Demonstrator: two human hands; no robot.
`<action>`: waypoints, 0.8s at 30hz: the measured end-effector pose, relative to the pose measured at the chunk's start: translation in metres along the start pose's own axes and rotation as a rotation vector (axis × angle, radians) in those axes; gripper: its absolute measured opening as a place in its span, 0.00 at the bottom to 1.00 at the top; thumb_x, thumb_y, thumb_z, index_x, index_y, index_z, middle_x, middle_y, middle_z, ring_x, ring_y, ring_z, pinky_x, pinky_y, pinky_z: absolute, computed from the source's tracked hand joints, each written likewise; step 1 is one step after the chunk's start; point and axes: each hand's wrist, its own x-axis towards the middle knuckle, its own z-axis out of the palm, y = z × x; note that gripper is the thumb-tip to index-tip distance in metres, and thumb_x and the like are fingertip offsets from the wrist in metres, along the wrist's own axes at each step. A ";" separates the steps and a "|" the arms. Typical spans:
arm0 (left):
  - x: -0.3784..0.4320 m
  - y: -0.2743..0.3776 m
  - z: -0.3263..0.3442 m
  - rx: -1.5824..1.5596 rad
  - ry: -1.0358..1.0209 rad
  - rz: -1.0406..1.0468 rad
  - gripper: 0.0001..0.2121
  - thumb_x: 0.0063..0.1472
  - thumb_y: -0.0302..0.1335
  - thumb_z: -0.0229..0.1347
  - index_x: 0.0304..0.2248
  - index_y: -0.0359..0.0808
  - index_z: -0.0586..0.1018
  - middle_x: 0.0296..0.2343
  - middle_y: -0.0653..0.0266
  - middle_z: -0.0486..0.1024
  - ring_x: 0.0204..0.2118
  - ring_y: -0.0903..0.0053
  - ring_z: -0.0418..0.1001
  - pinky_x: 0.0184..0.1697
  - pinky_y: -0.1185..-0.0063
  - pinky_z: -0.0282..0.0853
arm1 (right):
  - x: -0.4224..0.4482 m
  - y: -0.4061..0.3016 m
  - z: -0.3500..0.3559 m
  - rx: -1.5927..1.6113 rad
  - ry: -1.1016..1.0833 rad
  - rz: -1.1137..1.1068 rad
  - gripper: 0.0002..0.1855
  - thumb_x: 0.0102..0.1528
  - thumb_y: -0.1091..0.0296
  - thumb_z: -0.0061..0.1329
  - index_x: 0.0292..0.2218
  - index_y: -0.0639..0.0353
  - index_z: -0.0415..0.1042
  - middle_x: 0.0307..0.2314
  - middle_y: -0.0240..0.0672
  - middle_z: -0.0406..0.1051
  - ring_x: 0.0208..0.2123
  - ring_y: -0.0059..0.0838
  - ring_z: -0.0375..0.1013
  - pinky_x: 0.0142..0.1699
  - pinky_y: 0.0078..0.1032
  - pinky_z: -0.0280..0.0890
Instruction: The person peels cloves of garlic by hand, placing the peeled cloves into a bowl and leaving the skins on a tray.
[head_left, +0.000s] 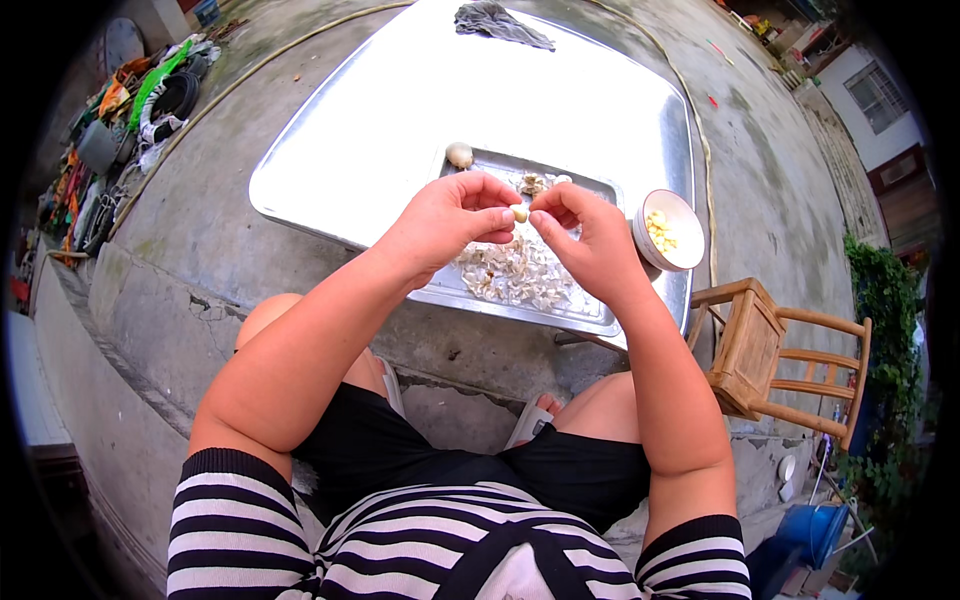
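My left hand (457, 221) pinches a pale garlic clove (519, 213) between thumb and fingertips, above a metal tray. My right hand (581, 232) is at the clove's other side, thumb and index finger close together beside it; whether they touch it or hold a bit of skin is too small to tell. Below both hands, the tray (517, 309) holds a heap of papery garlic skins (517, 274). A whole garlic bulb (459, 155) sits at the tray's far left corner, and more garlic pieces (534, 184) lie behind my hands. A white bowl (690, 240) with peeled cloves (660, 231) stands right of the tray.
The shiny metal table (337, 172) carries the tray and bowl, with a crumpled grey cloth (501, 24) at its far edge. A wooden chair (750, 352) stands close on the right. A hose (247, 71) runs over the concrete floor around the table.
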 end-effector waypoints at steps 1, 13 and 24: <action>0.000 0.000 0.000 -0.005 -0.001 0.006 0.09 0.65 0.21 0.57 0.44 0.31 0.78 0.37 0.64 0.78 0.40 0.79 0.79 0.47 0.81 0.78 | 0.000 -0.001 0.000 0.017 -0.016 0.005 0.07 0.59 0.67 0.54 0.35 0.63 0.75 0.26 0.37 0.77 0.29 0.28 0.76 0.38 0.26 0.71; -0.002 0.000 0.004 0.191 0.010 0.150 0.06 0.63 0.18 0.57 0.40 0.29 0.80 0.33 0.63 0.80 0.37 0.81 0.79 0.42 0.81 0.78 | 0.001 0.007 0.003 0.373 -0.157 0.271 0.07 0.59 0.68 0.53 0.32 0.63 0.73 0.24 0.27 0.72 0.27 0.14 0.70 0.33 0.17 0.67; -0.004 0.005 0.005 0.261 -0.013 0.114 0.06 0.63 0.19 0.58 0.40 0.29 0.80 0.35 0.64 0.79 0.38 0.82 0.79 0.44 0.81 0.78 | 0.000 0.009 0.004 0.451 -0.186 0.285 0.07 0.60 0.68 0.51 0.33 0.62 0.71 0.26 0.27 0.71 0.27 0.15 0.70 0.34 0.17 0.67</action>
